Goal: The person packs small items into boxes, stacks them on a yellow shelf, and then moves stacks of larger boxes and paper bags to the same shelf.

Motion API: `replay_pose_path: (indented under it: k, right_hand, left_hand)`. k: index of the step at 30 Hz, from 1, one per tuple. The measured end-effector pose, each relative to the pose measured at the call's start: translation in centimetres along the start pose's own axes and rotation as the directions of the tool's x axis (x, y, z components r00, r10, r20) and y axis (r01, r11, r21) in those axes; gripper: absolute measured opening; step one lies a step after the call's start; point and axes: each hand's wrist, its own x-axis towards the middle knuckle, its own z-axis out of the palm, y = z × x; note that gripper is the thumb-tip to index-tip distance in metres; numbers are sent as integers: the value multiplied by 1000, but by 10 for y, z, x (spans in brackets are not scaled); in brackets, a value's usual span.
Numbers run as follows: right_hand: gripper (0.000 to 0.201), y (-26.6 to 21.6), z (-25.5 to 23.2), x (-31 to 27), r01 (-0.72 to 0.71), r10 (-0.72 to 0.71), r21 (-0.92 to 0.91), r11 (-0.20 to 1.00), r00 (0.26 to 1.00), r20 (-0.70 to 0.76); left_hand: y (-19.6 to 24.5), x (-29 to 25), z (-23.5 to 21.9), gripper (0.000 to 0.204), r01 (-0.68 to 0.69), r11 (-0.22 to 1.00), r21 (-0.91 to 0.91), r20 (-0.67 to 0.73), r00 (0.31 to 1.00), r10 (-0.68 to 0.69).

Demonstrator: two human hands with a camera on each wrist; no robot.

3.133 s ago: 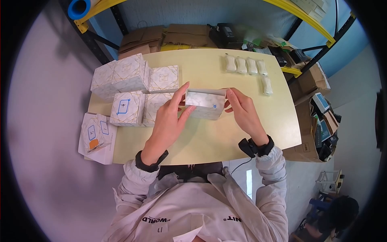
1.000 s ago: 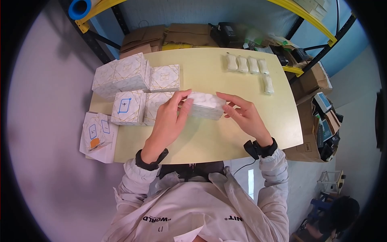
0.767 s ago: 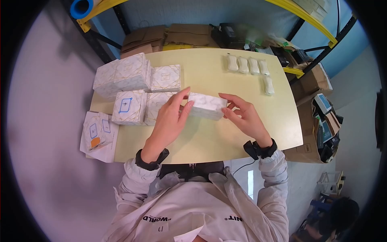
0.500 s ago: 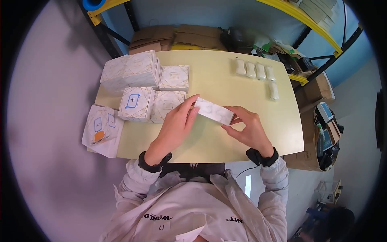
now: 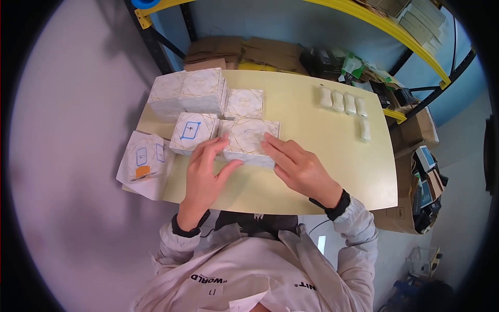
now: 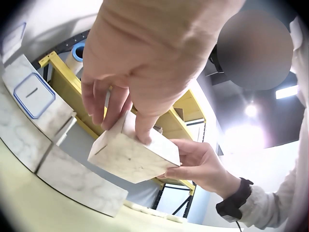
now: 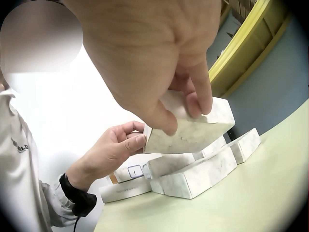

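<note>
Between my hands is a white marbled box (image 5: 253, 140) with gold lines on its top, held over the table's near middle. My left hand (image 5: 204, 177) grips its left end, thumb low on the near side and fingers at the top edge. The right hand (image 5: 306, 170) has its fingertips on the top at the right end. In the left wrist view the box (image 6: 133, 157) is tilted, with the left thumb pressed against it. From the right wrist, the right thumb and fingers pinch the box (image 7: 193, 135), and the other boxes lie below it.
More marbled boxes (image 5: 201, 86) stand at the table's left, one box (image 5: 193, 132) bearing a blue-framed mark. A box with an orange patch (image 5: 143, 156) sits on a white sheet at the left edge. Several white wrapped pieces (image 5: 349, 104) lie back right. A carton (image 5: 397, 213) stands beside the table.
The box has turned from narrow side up to patterned top up and shifted left, overlapping the nearby boxes. Both hands moved with it, the right onto its top. The head view has shifted.
</note>
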Motion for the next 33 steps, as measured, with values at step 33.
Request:
replay_pose_path:
  k: [33]
  right_hand:
    - [56, 114, 48, 66, -419, 402, 300, 857, 908, 119]
  left_hand:
    - [-9, 3, -16, 39, -105, 941, 322, 65, 994, 88]
